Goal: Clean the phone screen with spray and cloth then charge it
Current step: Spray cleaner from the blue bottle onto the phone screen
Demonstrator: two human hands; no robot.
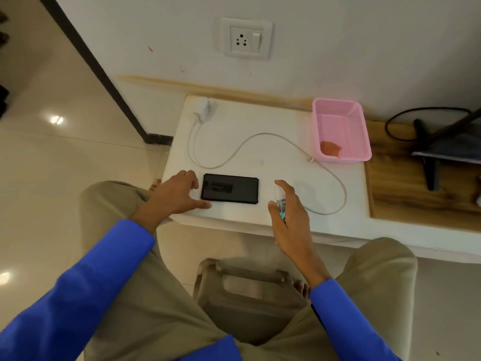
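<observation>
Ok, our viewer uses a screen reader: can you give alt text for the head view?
A seated person's right hand aims a small spray bottle toward a dark phone lying flat on a white table, the left hand resting beside it. Behind lie a white charger with cable and a pink basket.

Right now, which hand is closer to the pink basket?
Right. The right hand, gripping the spray bottle, is below and left of the pink basket. The left hand lies farther away, beyond the phone, at its left end.
</observation>
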